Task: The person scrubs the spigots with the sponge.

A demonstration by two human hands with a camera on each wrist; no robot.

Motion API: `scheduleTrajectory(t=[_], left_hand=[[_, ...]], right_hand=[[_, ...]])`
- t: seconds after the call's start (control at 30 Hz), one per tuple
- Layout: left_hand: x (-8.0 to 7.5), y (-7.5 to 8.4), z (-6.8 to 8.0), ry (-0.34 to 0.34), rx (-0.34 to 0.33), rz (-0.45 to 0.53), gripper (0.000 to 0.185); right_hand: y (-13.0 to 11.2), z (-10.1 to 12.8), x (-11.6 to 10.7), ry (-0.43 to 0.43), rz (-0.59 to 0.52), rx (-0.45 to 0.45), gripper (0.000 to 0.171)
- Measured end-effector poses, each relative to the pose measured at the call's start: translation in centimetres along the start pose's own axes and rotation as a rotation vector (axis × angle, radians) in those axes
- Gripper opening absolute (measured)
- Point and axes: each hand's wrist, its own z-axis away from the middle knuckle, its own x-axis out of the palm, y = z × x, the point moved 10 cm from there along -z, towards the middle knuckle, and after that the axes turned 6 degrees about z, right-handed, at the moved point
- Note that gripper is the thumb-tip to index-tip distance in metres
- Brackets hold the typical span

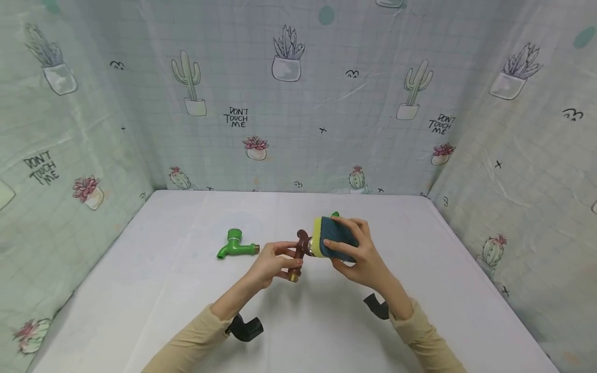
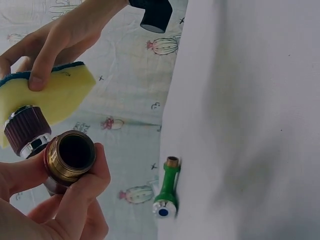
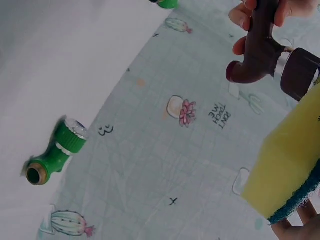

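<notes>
My left hand [image 1: 270, 264] holds a dark brown faucet [image 1: 299, 254] by its body, a little above the table. Its brass threaded end [image 2: 74, 152] faces the left wrist camera. The ribbed knob [image 2: 27, 131] with a chrome collar points to the right in the head view. In my right hand [image 1: 364, 259] is a sponge [image 1: 339, 239], yellow on one side and dark blue-green on the other. The sponge's yellow face [image 3: 287, 160] is against the knob end, and the exact contact is partly hidden. My right fingers curl over the blue-green side.
A green faucet [image 1: 235, 247] lies on the white table [image 1: 186, 300] to the left. Another green faucet [image 3: 57, 150] lies behind the sponge, mostly hidden in the head view. Cactus-print cloth [image 1: 298, 103] walls the back and sides. Black camera parts [image 1: 247, 329] sit at the wrists.
</notes>
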Motion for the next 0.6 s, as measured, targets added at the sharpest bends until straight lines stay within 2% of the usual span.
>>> scheduleTrajectory(t=[0.17,0.27,0.4,0.6], left_hand=[[-0.2,-0.3,0.0,-0.03,-0.02,0.002,0.045],[-0.5,-0.7,-0.2,-0.06,-0.045,0.037,0.042],[-1.4,-1.0,-0.6,-0.092,-0.101,0.124,0.042],[-3.1,-1.5,-1.5,-0.127,-0.23,0.282,0.048]], right_hand=[[2.1,0.4,-0.4,0.007,0.006,0.096,0.028],[3.3,1.0,-0.8,0.002,-0.004,0.159,0.029],[4.1,1.8,-1.4,0.009,-0.026,0.202,0.026],[4.7,2.7,-1.9,0.02,-0.037,0.229,0.041]])
